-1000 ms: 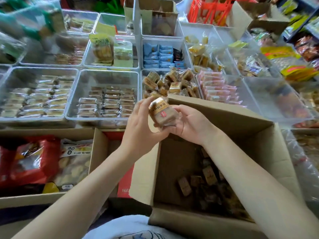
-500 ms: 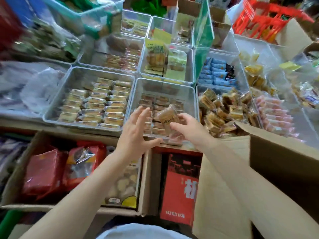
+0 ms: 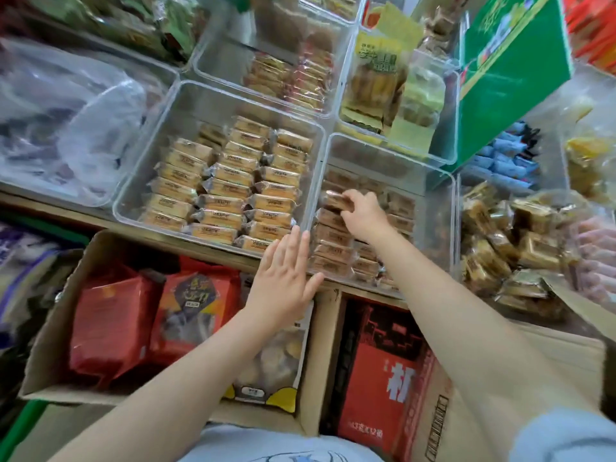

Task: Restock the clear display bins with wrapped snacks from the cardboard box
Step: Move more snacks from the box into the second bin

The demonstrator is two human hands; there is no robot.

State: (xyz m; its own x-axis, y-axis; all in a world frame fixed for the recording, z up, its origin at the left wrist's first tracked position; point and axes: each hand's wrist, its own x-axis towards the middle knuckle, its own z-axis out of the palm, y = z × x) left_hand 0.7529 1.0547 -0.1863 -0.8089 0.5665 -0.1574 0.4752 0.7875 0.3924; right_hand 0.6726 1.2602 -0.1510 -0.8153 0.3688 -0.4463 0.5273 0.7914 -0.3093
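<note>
Just one wrapped snack (image 3: 336,200), two hands.

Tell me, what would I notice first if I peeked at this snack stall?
Probably the right hand setting a brown wrapped snack into a clear bin in the middle. The left hand hovers flat at that bin's near corner. Left of it, another clear bin holds neat rows of golden wrapped cakes, and bright red bags sit in a cardboard box below.
</note>
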